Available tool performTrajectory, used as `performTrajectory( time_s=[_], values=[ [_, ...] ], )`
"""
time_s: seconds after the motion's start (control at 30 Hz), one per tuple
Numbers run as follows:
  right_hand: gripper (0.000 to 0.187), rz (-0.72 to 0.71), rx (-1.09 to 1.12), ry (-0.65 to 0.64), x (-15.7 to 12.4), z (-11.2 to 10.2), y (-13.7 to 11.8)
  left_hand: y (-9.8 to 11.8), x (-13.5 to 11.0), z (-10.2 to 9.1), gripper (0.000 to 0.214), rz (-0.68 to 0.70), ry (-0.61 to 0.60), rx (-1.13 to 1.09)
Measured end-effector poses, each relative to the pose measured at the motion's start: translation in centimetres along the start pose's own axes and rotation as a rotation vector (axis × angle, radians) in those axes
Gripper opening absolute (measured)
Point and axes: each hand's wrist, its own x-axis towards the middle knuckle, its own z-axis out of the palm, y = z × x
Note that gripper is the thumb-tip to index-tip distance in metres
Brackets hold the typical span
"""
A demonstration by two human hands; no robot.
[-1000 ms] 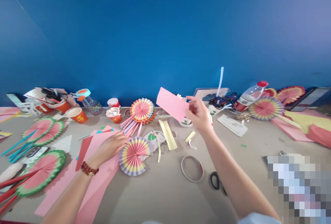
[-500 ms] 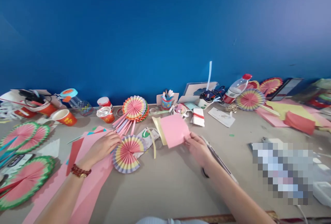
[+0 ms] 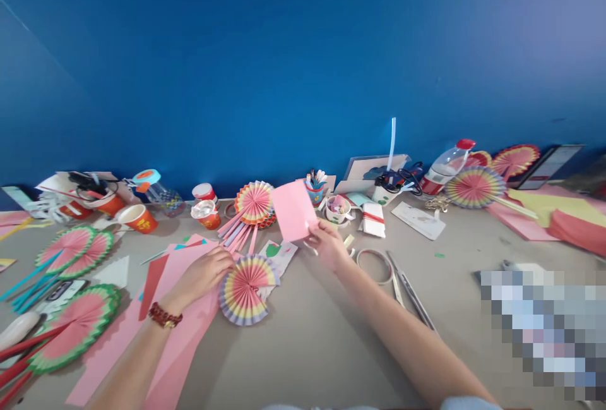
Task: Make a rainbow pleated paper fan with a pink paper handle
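Observation:
In the head view my right hand (image 3: 328,244) pinches a pink paper sheet (image 3: 292,211) by its lower right corner and holds it up off the table. My left hand (image 3: 208,272) is closed at the upper left edge of a pleated paper fan (image 3: 245,290), coloured pink, yellow and purple, with a gap on its right side. My left fingertips are partly hidden. Under my left wrist and forearm lie long pink paper sheets (image 3: 184,340). A printed white sheet (image 3: 283,256) lies behind the fan. A tape roll (image 3: 375,266) and scissors (image 3: 413,293) lie to the right of my right hand.
Finished watermelon-coloured fans (image 3: 78,328) lie at the left. Along the blue wall stand paper cups (image 3: 137,219), a fan on folded strips (image 3: 254,201), a pen holder (image 3: 314,192) and a plastic bottle (image 3: 445,167). Coloured paper (image 3: 580,230) lies at the far right.
My right hand has moved left and up with the pink sheet, away from the yellowish strips beside it. The tape roll now shows. My left hand stays at the fan; the view has shifted.

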Motion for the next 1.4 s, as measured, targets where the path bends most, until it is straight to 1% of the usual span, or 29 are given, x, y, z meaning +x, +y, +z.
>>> performTrajectory(
  time_s=[0.07, 0.1, 0.17, 0.27, 0.4, 0.43, 0.5, 0.53, 0.6, 0.7, 0.8, 0.83, 0.9, 1.07, 1.17, 1.3, 1.4],
  values=[
    [0.034, -0.076, -0.039, 0.045, 0.8, -1.3, -1.4, -0.1, 0.0, 0.2, 0.031, -0.003, 0.019, -0.012],
    [0.033, -0.098, -0.065, 0.051, 0.7, -1.7, -2.0, -0.1, 0.0, 0.3, 0.029, 0.0, 0.034, -0.017],
    [0.033, -0.118, -0.122, 0.04, -0.3, -2.2, -2.7, -0.3, 0.2, 0.5, 0.027, 0.008, 0.059, -0.025],
    [0.03, -0.125, -0.223, 0.012, -3.3, -2.5, -3.2, -0.4, 0.5, 0.6, 0.026, 0.007, 0.064, -0.038],
    [0.02, -0.125, -0.411, -0.06, -8.2, -3.6, -4.5, -0.4, 0.8, 0.9, 0.027, -0.022, 0.045, -0.036],
    [0.016, -0.141, -0.482, -0.095, -9.4, -4.0, -5.1, -0.4, 0.9, 0.9, 0.027, -0.022, 0.037, -0.03],
    [0.016, -0.284, -0.814, -0.27, -11.5, -5.0, -6.2, -0.4, 0.8, 1.0, 0.028, -0.009, 0.025, -0.021],
    [0.019, -0.341, -0.935, -0.322, -12.4, -5.5, -6.7, -0.4, 0.8, 0.9, 0.028, -0.002, 0.021, -0.021],
    [0.03, -0.417, -1.164, -0.365, -14.0, -6.4, -7.3, -0.4, 0.7, 0.8, 0.03, -0.004, 0.017, -0.031],
    [0.041, -0.477, -1.458, -0.374, -15.6, -7.3, -6.6, -0.2, 0.8, 0.5, 0.032, -0.016, -0.007, -0.055],
    [0.046, -0.533, -1.65, -0.447, -16.6, -7.7, -4.7, 0.1, 1.3, 0.4, 0.033, -0.011, -0.038, -0.059],
    [0.046, -0.549, -1.681, -0.472, -16.8, -7.8, -4.1, 0.2, 1.4, 0.4, 0.033, -0.011, -0.043, -0.053],
    [0.045, -0.556, -1.713, -0.481, -17.1, -7.9, -3.4, 0.7, 1.7, 0.5, 0.034, -0.015, -0.036, -0.029],
    [0.033, -0.583, -1.684, -0.448, -17.2, -7.9, -3.1, 3.3, 1.7, 1.3, 0.035, -0.034, 0.115, 0.066],
    [0.028, -0.61, -1.647, -0.442, -17.0, -7.6, -3.0, 4.9, 1.8, 2.0, 0.035, -0.032, 0.126, 0.105],
    [0.029, -0.602, -1.658, -0.415, -17.1, -7.2, -2.8, 5.7, 1.6, 2.6, 0.032, -0.081, 0.163, 0.092],
    [0.032, -0.588, -1.653, -0.4, -17.7, -7.3, -2.8, 6.6, 0.6, 3.1, 0.033, -0.135, 0.173, 0.044]
  ],
)
